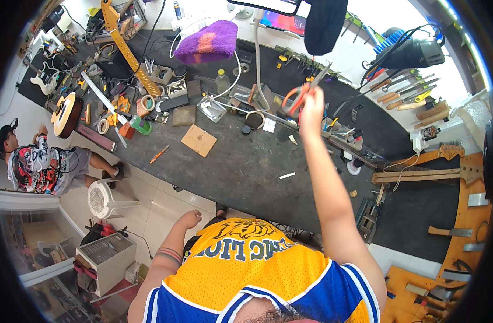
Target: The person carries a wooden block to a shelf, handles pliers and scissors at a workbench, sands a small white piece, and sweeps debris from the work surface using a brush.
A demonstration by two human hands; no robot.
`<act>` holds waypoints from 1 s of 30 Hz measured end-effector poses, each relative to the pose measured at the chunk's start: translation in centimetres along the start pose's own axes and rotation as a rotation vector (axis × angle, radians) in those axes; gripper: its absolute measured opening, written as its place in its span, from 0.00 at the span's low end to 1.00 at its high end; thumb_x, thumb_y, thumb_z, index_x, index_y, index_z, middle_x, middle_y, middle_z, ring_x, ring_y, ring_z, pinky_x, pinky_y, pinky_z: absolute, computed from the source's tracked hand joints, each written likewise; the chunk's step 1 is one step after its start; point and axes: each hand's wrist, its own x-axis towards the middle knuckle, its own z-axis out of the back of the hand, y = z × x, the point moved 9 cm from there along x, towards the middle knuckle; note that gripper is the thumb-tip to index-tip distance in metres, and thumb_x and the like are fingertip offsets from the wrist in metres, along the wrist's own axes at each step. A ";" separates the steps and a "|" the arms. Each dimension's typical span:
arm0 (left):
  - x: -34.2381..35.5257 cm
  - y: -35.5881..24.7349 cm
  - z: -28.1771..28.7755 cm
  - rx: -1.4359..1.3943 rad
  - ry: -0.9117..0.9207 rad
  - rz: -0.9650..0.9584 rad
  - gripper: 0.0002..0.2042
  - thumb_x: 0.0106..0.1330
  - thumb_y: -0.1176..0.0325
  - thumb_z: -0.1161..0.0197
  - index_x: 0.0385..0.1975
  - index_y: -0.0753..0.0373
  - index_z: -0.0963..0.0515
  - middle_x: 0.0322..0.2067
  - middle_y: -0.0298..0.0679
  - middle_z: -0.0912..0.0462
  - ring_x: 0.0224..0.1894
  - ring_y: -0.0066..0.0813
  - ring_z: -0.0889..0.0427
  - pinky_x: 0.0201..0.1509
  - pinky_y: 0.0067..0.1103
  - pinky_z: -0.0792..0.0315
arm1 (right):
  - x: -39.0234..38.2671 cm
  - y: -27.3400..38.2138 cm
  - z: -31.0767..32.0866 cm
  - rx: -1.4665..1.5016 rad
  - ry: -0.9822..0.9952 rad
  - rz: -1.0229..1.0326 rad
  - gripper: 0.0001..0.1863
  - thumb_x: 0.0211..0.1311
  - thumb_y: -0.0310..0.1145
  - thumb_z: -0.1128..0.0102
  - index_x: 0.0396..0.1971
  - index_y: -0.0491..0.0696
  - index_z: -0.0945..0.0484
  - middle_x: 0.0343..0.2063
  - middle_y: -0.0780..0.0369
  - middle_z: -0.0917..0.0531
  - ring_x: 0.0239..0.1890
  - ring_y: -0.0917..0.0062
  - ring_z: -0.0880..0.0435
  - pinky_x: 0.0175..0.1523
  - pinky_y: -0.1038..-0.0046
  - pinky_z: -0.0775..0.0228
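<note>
Scissors (305, 90) in right hand (312, 105) over back of workbench (230, 177), board (199, 140) on workbench left of scissors, pen-like tool (159, 154) left of board, strip (287, 175) right of board, bottle (221, 83) behind board

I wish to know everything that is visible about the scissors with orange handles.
The scissors have orange, plastic-looking handles and grey, metallic-looking blades that narrow toward the tip. They are in the grip of the right hand, which partly covers the handles. The blades point away from the person and to the right. In this view they appear over the far part of the dark workbench. Whether the blades are fully closed is too small to tell.
</note>
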 end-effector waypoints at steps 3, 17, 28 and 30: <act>0.6 -1.3 3.4 -0.155 -0.101 -0.018 0.20 0.76 0.61 0.33 0.62 0.65 0.16 0.53 0.57 0.08 0.58 0.55 0.10 0.64 0.39 0.19 | 7.1 3.6 2.0 0.009 -0.151 0.110 0.13 0.79 0.25 0.52 0.56 0.43 0.21 0.46 0.62 0.16 0.45 0.78 0.17 0.52 0.72 0.23; -2.1 11.1 0.6 -0.192 -0.002 0.126 0.18 0.74 0.62 0.31 0.58 0.66 0.14 0.42 0.50 0.08 0.41 0.39 0.08 0.50 0.34 0.15 | 15.9 9.6 4.9 -0.356 -0.380 0.444 0.18 0.81 0.29 0.49 0.59 0.39 0.15 0.44 0.58 0.10 0.44 0.75 0.13 0.54 0.71 0.22; -1.2 8.8 3.3 -0.293 -0.029 0.148 0.17 0.75 0.63 0.33 0.56 0.68 0.15 0.39 0.48 0.08 0.34 0.35 0.09 0.45 0.33 0.16 | 13.6 5.9 5.4 -0.419 -0.522 0.357 0.41 0.66 0.35 0.33 0.75 0.34 0.37 0.71 0.38 0.33 0.77 0.44 0.34 0.83 0.51 0.44; -0.2 8.8 3.1 -0.218 -0.036 0.114 0.18 0.76 0.60 0.34 0.56 0.68 0.15 0.43 0.52 0.08 0.38 0.41 0.09 0.50 0.36 0.16 | 11.5 4.2 3.7 -0.495 -0.477 0.263 0.47 0.67 0.34 0.34 0.80 0.31 0.47 0.76 0.35 0.39 0.81 0.41 0.40 0.87 0.51 0.50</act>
